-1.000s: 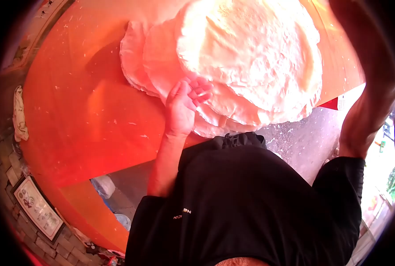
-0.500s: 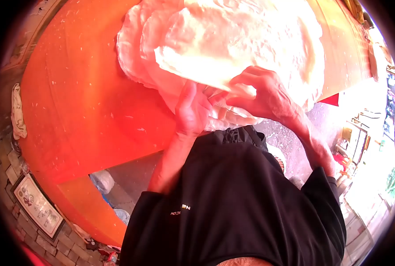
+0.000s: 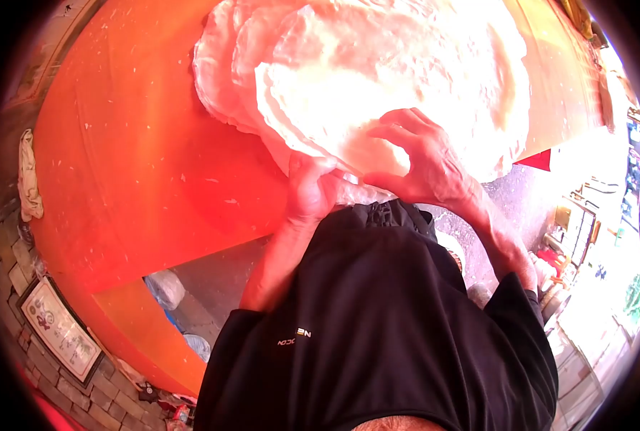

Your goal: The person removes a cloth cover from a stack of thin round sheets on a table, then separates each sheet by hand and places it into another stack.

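Thin, pale round sheets that look like flatbread or dough [image 3: 226, 86] lie overlapped in a wide, wrinkled pile, partly washed out by glare. At the pile's near edge, my left hand [image 3: 311, 188] has its thumb over the rim of the top sheet [image 3: 320, 108], with the other fingers mostly hidden at the edge. My right hand [image 3: 427, 161] is beside it on the right, fingers curved and spread over the top sheet. Its thumb points toward my left hand, apart from the fingers. Whether that thumb touches the edge is unclear.
The pile rests on an orange-covered table [image 3: 140, 165], whose near edge is close to my body. Plastic bags [image 3: 165, 289] lie below the table at left. A framed picture [image 3: 60, 330] is at lower left, and a pale cloth [image 3: 29, 176] hangs at the far-left edge.
The near edge of the top sheet, raised and folded between my hands before, now lies flatter and closer to me. My left hand has come slightly lower; my right fingers are more spread.
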Available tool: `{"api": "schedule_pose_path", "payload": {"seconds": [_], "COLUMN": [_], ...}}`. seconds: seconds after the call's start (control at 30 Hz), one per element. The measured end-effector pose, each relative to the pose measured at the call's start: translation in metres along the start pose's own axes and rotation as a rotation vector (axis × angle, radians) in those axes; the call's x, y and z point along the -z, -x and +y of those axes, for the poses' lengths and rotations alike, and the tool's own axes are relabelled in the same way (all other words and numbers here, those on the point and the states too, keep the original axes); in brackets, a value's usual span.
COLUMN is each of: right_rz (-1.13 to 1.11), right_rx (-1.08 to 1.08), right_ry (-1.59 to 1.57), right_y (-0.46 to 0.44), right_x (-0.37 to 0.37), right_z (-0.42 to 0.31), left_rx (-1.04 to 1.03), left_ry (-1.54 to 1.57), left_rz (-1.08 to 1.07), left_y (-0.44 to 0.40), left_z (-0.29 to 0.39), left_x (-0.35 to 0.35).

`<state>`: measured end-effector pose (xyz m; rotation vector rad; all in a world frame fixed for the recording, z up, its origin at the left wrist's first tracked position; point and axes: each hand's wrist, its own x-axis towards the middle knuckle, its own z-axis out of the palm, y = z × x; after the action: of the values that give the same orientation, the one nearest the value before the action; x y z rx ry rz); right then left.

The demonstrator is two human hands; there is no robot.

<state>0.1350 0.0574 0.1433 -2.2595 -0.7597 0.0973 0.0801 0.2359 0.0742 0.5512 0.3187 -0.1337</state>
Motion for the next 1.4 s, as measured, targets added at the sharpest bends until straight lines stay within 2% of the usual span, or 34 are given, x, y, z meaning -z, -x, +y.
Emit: {"api": "schedule_pose_path", "payload": {"seconds": [0.1,0.17,0.23,0.3,0.37,0.4,0.43,0.47,0.5,0.57,0.63,0.7,0.73,0.83,0.87,0.97,1.03,1.1,1.17,1.27,1.3,1.33,1.37,1.4], "right_rz": [-0.005,-0.037,-0.064,0.061,0.109,0.116,0.124,0.187,0.156,0.276,0.205,0.049,0.042,0.119,0.051,0.031,0.029,0.085,0.086,0.152,0.065,-0.022,-0.28,-0.38], "right_rx": [-0.018,-0.058,-0.102,-0.099,-0.03,-0.043,-0.057,-0.045,-0.031,-0.001,0.032,0.037,0.023,0.1,0.063,0.059,0.058,0.161,0.172,0.151,0.13,0.104,-0.063,-0.137], "right_ry": [-0.07,-0.054,-0.032,0.075,0.124,0.204,0.285,0.315,0.389,0.479,0.447,0.309,0.305,0.25,0.254,0.316,0.297,0.304,0.291,0.359,0.33,0.3,0.46,0.579], "right_y": [0.004,-0.001,-0.001,-0.002,-0.001,0.002,0.003,0.001,-0.003,-0.016,-0.009,-0.001,0.002,0.004,0.003,-0.007,-0.007,-0.004,-0.003,-0.002,-0.006,-0.01,-0.023,-0.043], "right_x": [0.003,0.01,0.01,0.0,-0.008,-0.012,-0.013,-0.012,-0.007,0.01,-0.009,-0.041,-0.052,-0.054,-0.051,-0.054,-0.061,-0.064,-0.059,-0.056,-0.05,-0.043,-0.026,-0.002], "right_z": [0.007,-0.004,-0.014,-0.02,-0.014,-0.008,-0.004,-0.002,-0.001,-0.027,-0.032,-0.019,-0.018,-0.013,-0.013,-0.016,-0.019,-0.017,-0.018,-0.01,0.001,0.009,0.007,0.002], "left_rx": [0.004,0.122,0.111,0.088,0.111,0.068,0.067,0.086,0.093,0.164,0.219,0.218,0.221,0.185,0.161,0.15,0.158,0.164,0.263,0.232,0.231,0.155,0.078,0.059], "left_ry": [0.0,0.122,0.095,0.065,-0.032,0.226,0.226,0.098,0.032,-0.025,-0.015,-0.002,0.068,0.065,-0.016,-0.007,0.024,0.059,-0.058,-0.015,-0.015,-0.05,-0.085,-0.238], "left_rz": [0.079,-0.034,0.013,0.058,-0.042,-0.186,-0.187,-0.064,-0.001,0.071,0.073,-0.06,-0.068,-0.06,-0.034,-0.026,-0.027,-0.024,0.053,0.02,0.019,-0.097,-0.213,-0.249], "left_y": [0.001,0.003,0.005,0.002,-0.001,-0.003,-0.002,-0.001,0.0,0.003,0.004,0.004,0.006,0.011,0.011,0.004,0.005,0.005,0.004,0.002,-0.002,-0.006,-0.011,-0.016], "left_z": [0.002,0.01,0.005,0.001,-0.006,-0.012,-0.011,-0.008,-0.005,0.001,0.001,-0.006,0.001,-0.002,-0.006,-0.009,-0.003,-0.002,-0.004,-0.005,-0.005,-0.005,-0.006,-0.004], "left_x": [0.0,-0.005,-0.005,0.001,0.018,0.026,0.019,0.008,0.003,-0.004,0.001,0.022,0.013,0.011,0.012,0.01,0.002,0.003,0.012,0.009,0.008,0.008,0.008,0.014]}}
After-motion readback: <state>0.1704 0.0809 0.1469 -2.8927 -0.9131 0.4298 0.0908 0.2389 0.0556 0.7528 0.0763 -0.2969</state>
